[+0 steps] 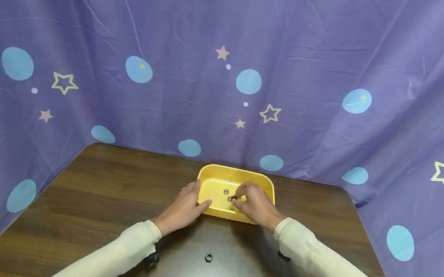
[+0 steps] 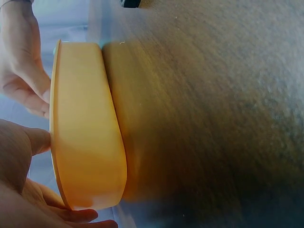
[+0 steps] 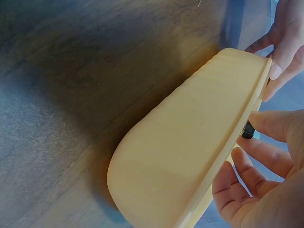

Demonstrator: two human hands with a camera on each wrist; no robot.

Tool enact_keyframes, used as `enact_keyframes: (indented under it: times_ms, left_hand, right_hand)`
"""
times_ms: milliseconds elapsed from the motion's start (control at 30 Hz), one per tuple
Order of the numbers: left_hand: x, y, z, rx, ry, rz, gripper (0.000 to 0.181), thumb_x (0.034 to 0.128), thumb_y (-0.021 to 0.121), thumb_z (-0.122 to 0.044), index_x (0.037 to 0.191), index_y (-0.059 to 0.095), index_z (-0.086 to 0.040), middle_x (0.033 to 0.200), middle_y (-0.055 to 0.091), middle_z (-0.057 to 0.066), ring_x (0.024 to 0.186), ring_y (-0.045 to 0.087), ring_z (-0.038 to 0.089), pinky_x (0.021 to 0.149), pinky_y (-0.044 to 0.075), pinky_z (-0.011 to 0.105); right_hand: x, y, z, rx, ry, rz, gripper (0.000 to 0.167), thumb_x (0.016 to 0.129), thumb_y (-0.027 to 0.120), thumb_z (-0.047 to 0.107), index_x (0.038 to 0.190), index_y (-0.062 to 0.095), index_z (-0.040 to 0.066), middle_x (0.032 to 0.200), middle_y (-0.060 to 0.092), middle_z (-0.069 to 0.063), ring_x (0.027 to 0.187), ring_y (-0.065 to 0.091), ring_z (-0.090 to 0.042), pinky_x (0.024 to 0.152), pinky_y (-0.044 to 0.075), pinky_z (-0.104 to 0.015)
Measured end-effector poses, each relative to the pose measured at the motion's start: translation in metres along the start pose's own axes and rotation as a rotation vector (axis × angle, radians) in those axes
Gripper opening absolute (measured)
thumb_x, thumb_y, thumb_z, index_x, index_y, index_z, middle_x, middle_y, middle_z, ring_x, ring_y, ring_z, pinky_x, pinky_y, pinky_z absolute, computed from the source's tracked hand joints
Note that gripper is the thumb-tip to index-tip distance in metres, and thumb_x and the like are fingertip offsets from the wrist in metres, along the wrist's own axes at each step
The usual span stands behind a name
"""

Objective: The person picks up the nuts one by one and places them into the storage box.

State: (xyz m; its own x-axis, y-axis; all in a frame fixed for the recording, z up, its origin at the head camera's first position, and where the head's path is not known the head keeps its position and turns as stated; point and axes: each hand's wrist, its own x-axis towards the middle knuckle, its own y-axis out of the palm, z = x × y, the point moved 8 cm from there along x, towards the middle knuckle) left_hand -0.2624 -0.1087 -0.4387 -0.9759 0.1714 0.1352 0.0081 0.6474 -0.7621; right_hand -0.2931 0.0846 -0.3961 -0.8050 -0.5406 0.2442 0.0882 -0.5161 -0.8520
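Observation:
A yellow plastic bin [image 1: 215, 213] stands near the far edge of the table. My left hand [image 1: 181, 208] holds its left end, with the fingers along the outer side and the thumb at the front rim. My right hand [image 1: 257, 205] reaches over the rim on the right and pinches a black hex nut [image 3: 248, 130] between thumb and index finger. Small metal nuts lie on the bin floor, among them a silvery nut [image 1: 226, 191]. Another dark hex nut [image 1: 208, 257] lies on the table in front of the bin.
The dark wooden table [image 1: 121, 190] carries the bin. A purple curtain [image 1: 179, 80] with stars and blue dots hangs behind it and along both sides. A dark device [image 1: 151, 259] sits under the left wrist.

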Motion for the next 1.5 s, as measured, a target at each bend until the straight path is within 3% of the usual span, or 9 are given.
enact_keyframes:
  times_ms: [433, 667, 833, 1133, 1400, 1500]
  left_hand:
    - [0.000, 0.001, 0.001, 0.003, -0.015, 0.014, 0.087, 0.1104, 0.067, -0.034, 0.167, 0.023, 0.015, 0.170, 0.035, 0.034, 0.156, 0.039, 0.049, 0.129, 0.032, 0.060]
    - [0.001, 0.001, 0.000, -0.001, -0.016, 0.011, 0.086, 0.1101, 0.068, -0.032, 0.166, 0.025, 0.016, 0.170, 0.036, 0.034, 0.156, 0.039, 0.049, 0.128, 0.033, 0.060]
    - [0.000, 0.001, 0.000, -0.003, -0.021, 0.016, 0.085, 0.1107, 0.067, -0.033, 0.166, 0.024, 0.016, 0.170, 0.035, 0.035, 0.157, 0.038, 0.049, 0.129, 0.032, 0.060]
    - [0.000, 0.001, -0.002, 0.007, -0.013, 0.013, 0.086, 0.1103, 0.067, -0.033, 0.167, 0.025, 0.015, 0.169, 0.037, 0.034, 0.156, 0.040, 0.049, 0.129, 0.033, 0.059]
    - [-0.001, 0.000, -0.003, 0.017, -0.012, 0.007, 0.086, 0.1099, 0.068, -0.033, 0.167, 0.025, 0.015, 0.168, 0.039, 0.034, 0.154, 0.042, 0.049, 0.128, 0.034, 0.059]
    - [-0.002, -0.001, -0.002, 0.021, -0.014, 0.002, 0.085, 0.1098, 0.068, -0.033, 0.166, 0.026, 0.015, 0.168, 0.039, 0.034, 0.153, 0.043, 0.049, 0.128, 0.034, 0.059]
  right_hand:
    - [0.016, 0.006, 0.001, -0.030, -0.026, 0.056, 0.010, 0.095, 0.086, 0.009, 0.100, 0.086, 0.001, 0.117, 0.076, -0.015, 0.112, 0.071, -0.032, 0.099, 0.060, -0.047]
    - [0.023, 0.006, 0.001, -0.063, -0.091, 0.066, 0.006, 0.093, 0.088, 0.006, 0.096, 0.087, 0.001, 0.110, 0.079, -0.015, 0.109, 0.073, -0.033, 0.099, 0.061, -0.047]
    - [0.026, 0.009, -0.002, -0.058, -0.095, 0.081, 0.007, 0.092, 0.088, 0.006, 0.096, 0.086, -0.001, 0.106, 0.078, -0.014, 0.104, 0.073, -0.031, 0.095, 0.062, -0.046]
    - [0.038, 0.014, -0.006, -0.038, -0.256, 0.046, 0.008, 0.088, 0.088, 0.006, 0.085, 0.085, 0.000, 0.086, 0.075, -0.006, 0.085, 0.067, -0.021, 0.080, 0.059, -0.039]
    - [0.050, 0.029, -0.006, -0.069, -0.221, 0.113, 0.008, 0.090, 0.089, 0.010, 0.092, 0.087, 0.002, 0.098, 0.080, -0.009, 0.098, 0.074, -0.027, 0.094, 0.062, -0.044]
    - [0.057, 0.041, -0.013, -0.075, -0.222, 0.125, 0.005, 0.089, 0.089, 0.009, 0.090, 0.087, 0.004, 0.096, 0.080, -0.007, 0.096, 0.073, -0.025, 0.090, 0.062, -0.042]
